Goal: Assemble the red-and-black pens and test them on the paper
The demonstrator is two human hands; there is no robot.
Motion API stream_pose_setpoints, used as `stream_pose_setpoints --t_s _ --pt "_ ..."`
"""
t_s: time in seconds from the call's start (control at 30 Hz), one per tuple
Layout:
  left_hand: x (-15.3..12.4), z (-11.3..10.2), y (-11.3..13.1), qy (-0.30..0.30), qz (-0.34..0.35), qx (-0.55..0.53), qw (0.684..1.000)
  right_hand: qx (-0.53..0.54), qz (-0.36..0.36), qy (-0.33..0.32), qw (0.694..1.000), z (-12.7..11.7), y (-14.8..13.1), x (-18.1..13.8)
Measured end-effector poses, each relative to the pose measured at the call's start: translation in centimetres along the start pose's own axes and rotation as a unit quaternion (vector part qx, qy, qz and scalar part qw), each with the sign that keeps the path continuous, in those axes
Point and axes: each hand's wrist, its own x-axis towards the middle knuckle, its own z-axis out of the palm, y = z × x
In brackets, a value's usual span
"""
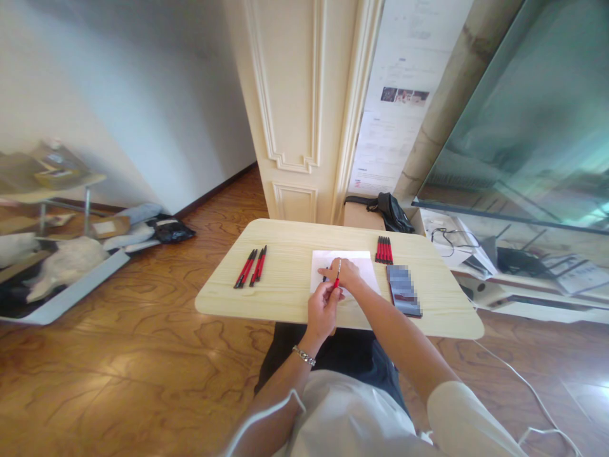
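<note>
Fingers of the left hand (324, 309) are pinched together on a red pen barrel (337, 282), held upright above a white sheet of paper (318, 259) in the head view. The right hand (349, 274) is over the same sheet, just beyond the barrel, one finger stretched leftward near a small dark piece (325, 278); how far its other fingers are closed I cannot tell.

The sheet lies on a pale wood-grain table (285, 304) with rounded corners. Red-and-black pens (245, 269) lie toward its left end; a tight row of similar pens (384, 250) lies right of the paper, with a dark rectangular device (402, 289) nearer the person. Around are a brown wood floor (157, 362), a cream panelled surface (290, 82) and a black bag (392, 212) on a box (364, 216).
</note>
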Motion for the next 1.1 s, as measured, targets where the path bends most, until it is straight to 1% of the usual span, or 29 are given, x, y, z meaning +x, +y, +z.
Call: stream_pose_setpoints --t_s 0.07,0.13,0.2,0.23,0.27,0.33,0.4,0.43,0.5,0.53,0.6,0.67,0.77,0.9,1.1 --pt "0.0 0.0 -0.1 0.002 -0.004 0.006 1.000 0.000 0.011 -0.005 1.000 0.1 -0.2 0.4" --pt "0.0 -0.1 -0.2 0.003 -0.008 0.009 1.000 0.049 0.002 -0.010 0.999 0.0 0.2 0.6" --pt "0.0 -0.1 -0.3 0.000 -0.011 0.011 1.000 0.153 -0.015 -0.007 0.988 -0.6 1.0 0.3" --pt "0.0 -0.1 -0.3 -0.004 -0.012 0.013 1.000 0.224 -0.024 0.002 0.974 -0.9 1.5 -0.1" --pt "0.0 -0.1 -0.3 -0.008 -0.012 0.016 1.000 0.301 -0.030 0.014 0.953 -1.4 2.1 -0.5" --pt "0.0 -0.1 -0.3 -0.011 -0.012 0.021 1.000 0.446 -0.047 0.042 0.893 -2.5 3.0 -1.7" --pt "0.0 0.0 -0.4 -0.012 -0.010 0.028 1.000 0.552 -0.071 0.073 0.828 -3.8 3.6 -3.0" --pt "0.0 0.0 -0.4 -0.013 -0.009 0.030 0.999 0.586 -0.080 0.089 0.801 -4.4 3.8 -3.7" --pt "0.1 0.0 -0.5 -0.017 -0.009 0.035 0.999 0.627 -0.090 0.110 0.766 -5.6 3.8 -4.8" --pt "0.1 0.0 -0.6 -0.020 -0.010 0.036 0.999 0.636 -0.092 0.116 0.758 -6.0 3.8 -5.2" --pt "0.2 0.0 -0.6 -0.023 -0.009 0.039 0.999 0.639 -0.093 0.125 0.754 -6.6 3.5 -5.7" --pt "0.2 0.0 -0.6 -0.025 -0.009 0.045 0.999 0.633 -0.094 0.135 0.756 -6.9 3.1 -5.9" --pt "0.1 0.0 -0.7 -0.024 -0.013 0.048 0.998 0.617 -0.091 0.143 0.768 -6.9 2.6 -5.9" --pt "0.1 0.0 -0.5 -0.023 -0.011 0.046 0.999 0.595 -0.083 0.139 0.787 -6.8 2.5 -5.8" --pt "0.1 0.1 -0.1 -0.021 -0.013 0.055 0.998 0.571 -0.110 0.135 0.802 -6.5 2.9 -5.8"
